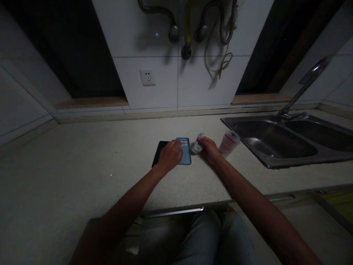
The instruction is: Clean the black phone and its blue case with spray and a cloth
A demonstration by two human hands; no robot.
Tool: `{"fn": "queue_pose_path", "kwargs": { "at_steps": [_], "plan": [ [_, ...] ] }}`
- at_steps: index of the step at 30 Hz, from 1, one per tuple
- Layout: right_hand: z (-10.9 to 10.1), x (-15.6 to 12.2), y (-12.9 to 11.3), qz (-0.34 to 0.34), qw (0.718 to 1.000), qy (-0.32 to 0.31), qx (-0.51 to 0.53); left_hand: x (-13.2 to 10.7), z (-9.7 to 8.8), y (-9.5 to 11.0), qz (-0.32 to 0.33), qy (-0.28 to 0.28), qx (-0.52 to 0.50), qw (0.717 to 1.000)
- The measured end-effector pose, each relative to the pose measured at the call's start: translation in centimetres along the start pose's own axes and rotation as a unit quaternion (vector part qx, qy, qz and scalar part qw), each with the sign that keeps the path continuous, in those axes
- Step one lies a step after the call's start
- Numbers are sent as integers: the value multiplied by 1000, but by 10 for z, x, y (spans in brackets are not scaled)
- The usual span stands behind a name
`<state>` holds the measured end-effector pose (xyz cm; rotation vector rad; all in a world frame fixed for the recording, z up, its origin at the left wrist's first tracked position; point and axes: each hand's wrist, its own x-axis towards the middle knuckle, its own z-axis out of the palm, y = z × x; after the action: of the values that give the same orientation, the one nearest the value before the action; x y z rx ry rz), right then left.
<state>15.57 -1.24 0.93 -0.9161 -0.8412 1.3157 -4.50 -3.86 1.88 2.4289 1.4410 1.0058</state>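
Observation:
A light-blue phone case (pixel 186 156) lies on the counter with its inside facing up and its camera cutouts at the far end. My left hand (pixel 171 152) holds its left edge, thumb and fingers bent over it. Partly under that hand, to the left, is a flat black phone-like slab (pixel 158 151). Just right of the case, my right hand (pixel 210 147) pinches a crumpled white tissue or wipe (pixel 198 146). A clear plastic cup with pink print (pixel 229 143) stands tilted-looking beyond my right wrist.
The pale speckled counter (pixel 82 158) runs along a tiled wall with a socket (pixel 148 77). Pipes and a tied cord (pixel 220 68) hang above. At the right is a double steel sink (pixel 264 138) with a tap (pixel 300 88). A drawer edge (pixel 173 212) lies below the counter front.

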Motion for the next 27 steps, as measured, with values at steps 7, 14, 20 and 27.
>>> {"fn": "queue_pose_path", "kwargs": {
  "at_steps": [7,14,20,27],
  "plan": [
    [-3,-1,5,24,997,-51,-45,-1,15,2,19,-20,58,998],
    [-4,1,11,32,996,-57,-66,-1,14,8,-71,-27,-29,997],
    [-5,2,15,20,993,-66,-99,1,13,8,-121,7,-162,979],
    [-7,0,15,13,986,-89,-139,12,14,-1,-333,25,-390,858]
  ]
}}
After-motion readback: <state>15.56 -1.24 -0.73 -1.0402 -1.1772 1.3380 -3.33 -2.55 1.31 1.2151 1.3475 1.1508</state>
